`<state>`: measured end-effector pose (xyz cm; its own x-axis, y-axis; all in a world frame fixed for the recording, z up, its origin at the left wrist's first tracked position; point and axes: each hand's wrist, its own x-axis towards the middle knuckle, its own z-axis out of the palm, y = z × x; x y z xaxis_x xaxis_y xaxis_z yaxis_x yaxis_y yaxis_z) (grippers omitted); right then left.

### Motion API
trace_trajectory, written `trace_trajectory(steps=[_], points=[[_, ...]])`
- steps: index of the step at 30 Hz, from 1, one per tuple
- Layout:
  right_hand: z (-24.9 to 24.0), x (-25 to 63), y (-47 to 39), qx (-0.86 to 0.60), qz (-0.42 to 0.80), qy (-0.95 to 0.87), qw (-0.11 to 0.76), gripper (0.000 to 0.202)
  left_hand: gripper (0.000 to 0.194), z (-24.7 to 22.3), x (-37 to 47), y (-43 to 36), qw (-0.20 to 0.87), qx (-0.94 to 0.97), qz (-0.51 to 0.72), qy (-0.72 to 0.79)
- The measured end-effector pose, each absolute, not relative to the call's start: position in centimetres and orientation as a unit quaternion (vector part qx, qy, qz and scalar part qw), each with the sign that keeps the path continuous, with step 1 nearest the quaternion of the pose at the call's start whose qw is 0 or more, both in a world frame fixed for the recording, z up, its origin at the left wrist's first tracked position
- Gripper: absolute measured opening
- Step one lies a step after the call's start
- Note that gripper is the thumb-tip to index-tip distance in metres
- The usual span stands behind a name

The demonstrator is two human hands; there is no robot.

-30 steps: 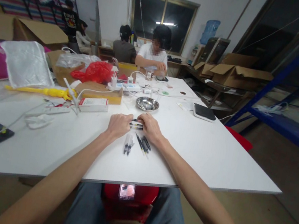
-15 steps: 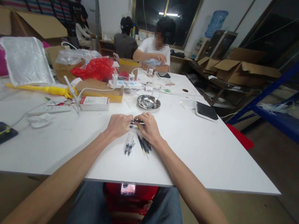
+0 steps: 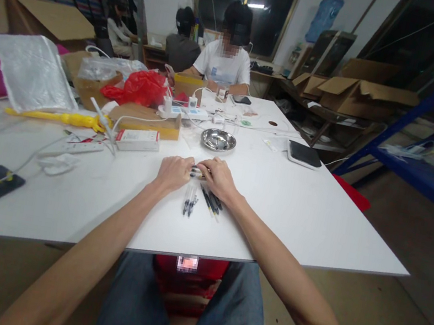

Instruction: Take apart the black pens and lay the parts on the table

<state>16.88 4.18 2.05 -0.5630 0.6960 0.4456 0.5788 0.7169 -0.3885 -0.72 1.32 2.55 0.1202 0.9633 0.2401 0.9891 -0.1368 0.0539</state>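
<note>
Right now, both hands meet on the near side of the steel dish (image 3: 218, 140), low over the white desk (image 3: 309, 212). The left hand (image 3: 173, 174) has its fingers clenched on the left ends of a few slim pen parts (image 3: 197, 172); the right hand (image 3: 218, 179) has its fingers bent over their other ends, grasping them from the right. The parts lie crosswise between the two hands, dark with paler stretches, though they are small and half covered, so they could be whole pens or only pieces.

Closer to the desk's near edge than those, and farther from the dish, two clear-barrelled pens (image 3: 188, 203) with dark tips lie side by side. Just right of them, partly beneath the right hand, is a loose bunch of black pens (image 3: 211, 199).

Left of the dish sit a white-and-red carton (image 3: 137, 140) and an open cardboard tray (image 3: 150, 124), with a red plastic bag (image 3: 140, 87) beyond. Behind the dish, slightly to its left, is a white power strip (image 3: 184, 112). Right of the dish rests a black-topped device (image 3: 304, 154), and past it, across the desk, sits a person in a white T-shirt (image 3: 225, 67).
</note>
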Motion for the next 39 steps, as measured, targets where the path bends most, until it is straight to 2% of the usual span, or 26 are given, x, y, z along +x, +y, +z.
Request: trace_trajectory(steps=[2, 7, 9, 14, 19, 22, 25, 31, 35, 39], points=[[2.0, 16.9, 4.3, -0.373, 0.092, -0.877, 0.29, 0.034, 0.027, 2.6, -0.7, 1.3, 0.054, -0.748, -0.108, -0.652], [1.7, 17.0, 4.5, -0.324, 0.095, -0.869, 0.362, 0.015, 0.029, 2.7, -0.6, 1.2, 0.054, -0.741, -0.118, -0.659], [1.7, 17.0, 4.5, -0.323, 0.09, -0.866, 0.37, 0.018, 0.03, 2.7, -0.6, 1.1, 0.059, -0.737, -0.127, -0.661], [1.5, 17.1, 4.6, -0.384, 0.08, -0.867, 0.307, 0.034, 0.028, 2.5, -0.6, 1.2, 0.055, -0.753, -0.133, -0.642], [0.7, 17.0, 5.1, -0.319, 0.098, -0.856, 0.394, 0.014, 0.028, 2.2, -0.9, 1.5, 0.055, -0.759, -0.139, -0.633], [0.6, 16.9, 5.0, -0.303, 0.089, -0.85, 0.422, 0.011, 0.029, 2.0, -1.0, 1.3, 0.063, -0.758, -0.15, -0.631], [0.6, 16.9, 4.9, -0.308, 0.07, -0.852, 0.417, 0.014, 0.029, 2.0, -0.9, 1.0, 0.073, -0.758, -0.161, -0.628], [0.3, 17.0, 5.0, -0.365, 0.047, -0.86, 0.353, 0.029, 0.028, 2.0, -0.5, 0.6, 0.091, -0.759, -0.137, -0.629], [0.1, 17.0, 5.0, -0.334, 0.06, -0.856, 0.389, 0.016, 0.025, 1.8, -0.3, 0.7, 0.104, -0.752, -0.126, -0.639], [0.2, 17.0, 4.7, -0.316, 0.061, -0.856, 0.403, 0.016, 0.026, 1.8, -0.2, 0.7, 0.1, -0.748, -0.134, -0.642]])
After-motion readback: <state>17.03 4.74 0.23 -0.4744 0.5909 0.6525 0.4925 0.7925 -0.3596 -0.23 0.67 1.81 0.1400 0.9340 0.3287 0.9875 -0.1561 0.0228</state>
